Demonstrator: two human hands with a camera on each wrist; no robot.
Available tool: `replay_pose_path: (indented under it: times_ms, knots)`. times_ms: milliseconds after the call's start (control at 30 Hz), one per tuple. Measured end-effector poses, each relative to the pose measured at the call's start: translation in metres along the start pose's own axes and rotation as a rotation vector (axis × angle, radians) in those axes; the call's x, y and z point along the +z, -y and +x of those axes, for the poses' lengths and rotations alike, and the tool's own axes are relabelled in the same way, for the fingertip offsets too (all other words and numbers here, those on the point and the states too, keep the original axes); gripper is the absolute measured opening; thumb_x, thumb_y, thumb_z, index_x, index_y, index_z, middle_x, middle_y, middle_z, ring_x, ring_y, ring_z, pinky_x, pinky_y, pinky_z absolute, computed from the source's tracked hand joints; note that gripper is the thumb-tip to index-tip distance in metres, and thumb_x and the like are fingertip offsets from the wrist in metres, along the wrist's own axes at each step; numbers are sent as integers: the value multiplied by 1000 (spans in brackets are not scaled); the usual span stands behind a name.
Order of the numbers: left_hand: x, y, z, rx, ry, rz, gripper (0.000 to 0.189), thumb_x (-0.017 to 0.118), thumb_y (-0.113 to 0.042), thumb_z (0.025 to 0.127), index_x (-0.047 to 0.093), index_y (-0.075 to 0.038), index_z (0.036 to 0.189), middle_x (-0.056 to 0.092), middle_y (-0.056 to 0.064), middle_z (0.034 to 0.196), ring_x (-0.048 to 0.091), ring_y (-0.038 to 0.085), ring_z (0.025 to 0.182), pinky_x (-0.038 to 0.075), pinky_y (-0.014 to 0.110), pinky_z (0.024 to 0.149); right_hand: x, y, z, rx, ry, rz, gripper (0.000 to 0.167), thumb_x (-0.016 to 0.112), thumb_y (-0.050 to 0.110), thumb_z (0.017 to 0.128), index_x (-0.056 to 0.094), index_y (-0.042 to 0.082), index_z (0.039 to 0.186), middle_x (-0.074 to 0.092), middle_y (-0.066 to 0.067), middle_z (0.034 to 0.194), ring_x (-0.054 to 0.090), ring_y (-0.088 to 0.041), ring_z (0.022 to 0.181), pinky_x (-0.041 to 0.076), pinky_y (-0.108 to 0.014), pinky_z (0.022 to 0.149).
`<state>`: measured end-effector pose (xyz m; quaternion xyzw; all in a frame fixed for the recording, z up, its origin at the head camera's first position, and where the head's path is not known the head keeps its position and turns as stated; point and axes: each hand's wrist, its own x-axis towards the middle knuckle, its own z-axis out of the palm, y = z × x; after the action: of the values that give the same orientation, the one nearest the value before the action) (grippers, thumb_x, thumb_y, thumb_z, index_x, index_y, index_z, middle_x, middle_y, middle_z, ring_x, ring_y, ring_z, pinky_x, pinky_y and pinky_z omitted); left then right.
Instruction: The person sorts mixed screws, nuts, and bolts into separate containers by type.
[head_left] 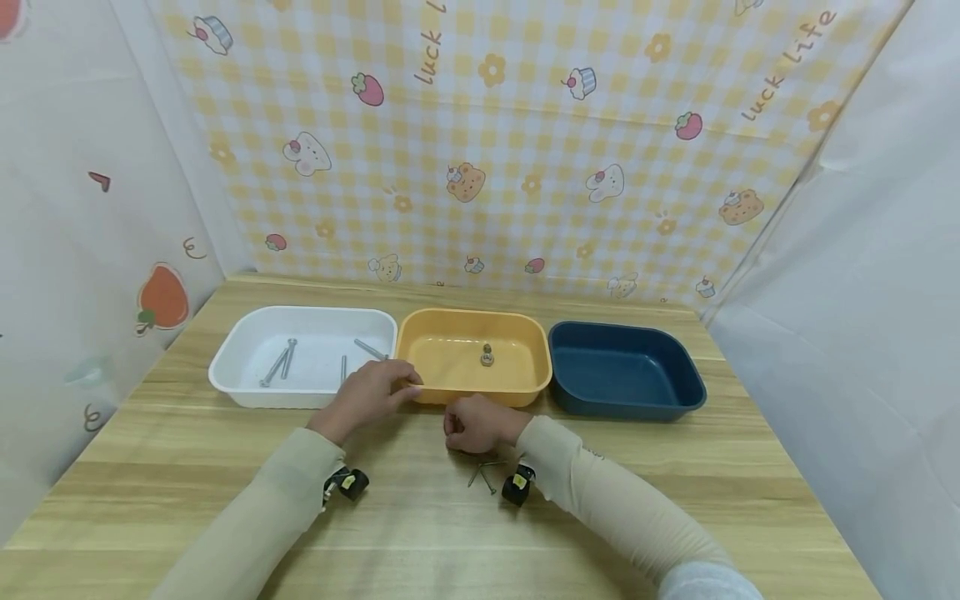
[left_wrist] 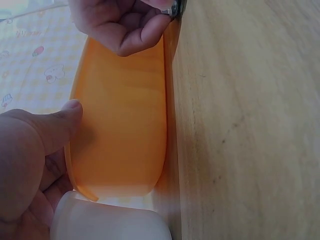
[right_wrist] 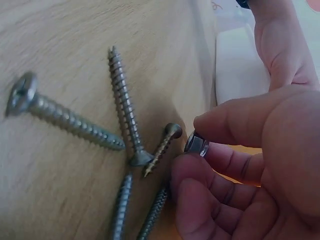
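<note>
My right hand (head_left: 480,423) is at the front wall of the yellow tray (head_left: 450,388), low over the table. Between its thumb and index finger it pinches a shiny metal nut (right_wrist: 196,144). My left hand (head_left: 372,393) holds the near left corner of that tray, thumb outside at the rim and fingers reaching over it. Inside the yellow tray lie nuts (head_left: 487,358). Several screws (head_left: 489,481) lie loose on the table just below my right hand; in the right wrist view one pale screw (right_wrist: 70,117) shows its cross-slotted head.
A white tray (head_left: 300,400) with several long bolts (head_left: 275,365) adjoins the yellow one on the left. To its right stands a dark blue tray (head_left: 630,408). Behind the wooden table (head_left: 420,542) hangs a checked cloth (head_left: 525,225).
</note>
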<state>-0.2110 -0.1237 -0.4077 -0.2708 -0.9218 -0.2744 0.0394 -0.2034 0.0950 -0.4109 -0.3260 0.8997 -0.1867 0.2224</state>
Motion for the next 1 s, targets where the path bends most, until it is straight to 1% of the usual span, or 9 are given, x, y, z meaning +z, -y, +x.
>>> replay_pose_path:
  times_ms: [133,233,333,467,600,700,800,1000]
  knots:
    - [1,0,0,-6,6,0,7,69,-23,91,70,-17,90,67,-6,89,62,16,86,51,41,79,0,-1,1,24,23,17,11,62,14,91,60,17,81,56,8,69,51,-5,59,42,-19,55]
    - [0,0,0,-2,7,2,7,69,-23,91,70,-16,90,67,-6,89,62,17,85,51,42,79,0,-1,2,36,23,26,16,57,13,94,61,16,79,55,8,68,50,-5,58,41,-19,54]
    - [0,0,0,-2,7,-1,6,69,-22,91,70,-16,89,67,-5,89,62,17,85,51,42,79,0,-1,2,44,28,57,21,53,11,96,63,15,77,55,8,64,50,-5,54,40,-19,52]
    - [0,0,0,-1,7,-7,6,69,-22,91,70,-16,89,67,-5,88,62,17,84,51,42,78,-2,-3,0,44,70,179,21,51,8,97,65,11,82,59,4,64,55,-8,53,47,-21,52]
    - [0,0,0,1,5,-3,6,69,-22,91,70,-16,89,67,-5,88,62,17,84,51,42,78,-6,-4,-2,35,113,307,17,52,6,99,65,7,88,61,-1,69,60,-12,59,53,-24,57]
    - [-1,-1,0,2,3,5,6,69,-22,91,70,-16,90,68,-4,89,63,18,85,51,42,78,-10,-2,-4,23,142,360,14,53,7,99,64,5,90,62,-2,72,61,-13,63,54,-25,62]
    - [-1,-1,1,3,1,7,6,69,-21,91,70,-15,90,68,-4,90,63,18,85,51,43,78,-13,0,-6,-3,161,390,12,55,7,99,64,5,92,64,-3,75,62,-13,66,55,-26,64]
    - [-1,0,2,-1,5,-6,7,69,-22,91,70,-16,90,68,-5,88,62,16,83,51,40,77,-21,3,-6,-19,136,442,12,54,8,99,64,2,99,67,-4,74,64,-15,66,56,-27,64]
